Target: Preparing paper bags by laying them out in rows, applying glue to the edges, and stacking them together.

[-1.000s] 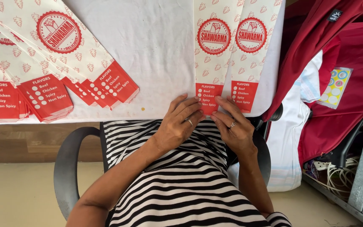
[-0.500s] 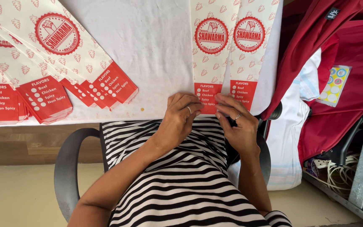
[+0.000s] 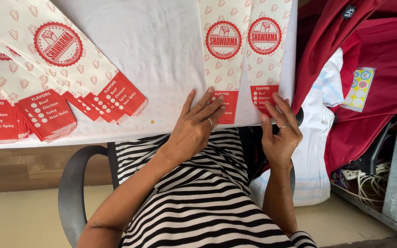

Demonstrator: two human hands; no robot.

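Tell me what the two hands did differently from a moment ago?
The left hand slid up from the table edge, its fingers now spread flat on the red end of the left long white-and-red paper sleeve. The right hand moved apart to the right, fingertips on the red end of the right paper sleeve. Neither grips anything. The fanned pile of paper sleeves and the white table stayed as they were.

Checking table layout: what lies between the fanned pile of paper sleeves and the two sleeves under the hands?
Only bare white table cover, per the head view, between the fanned pile and the two sleeves.
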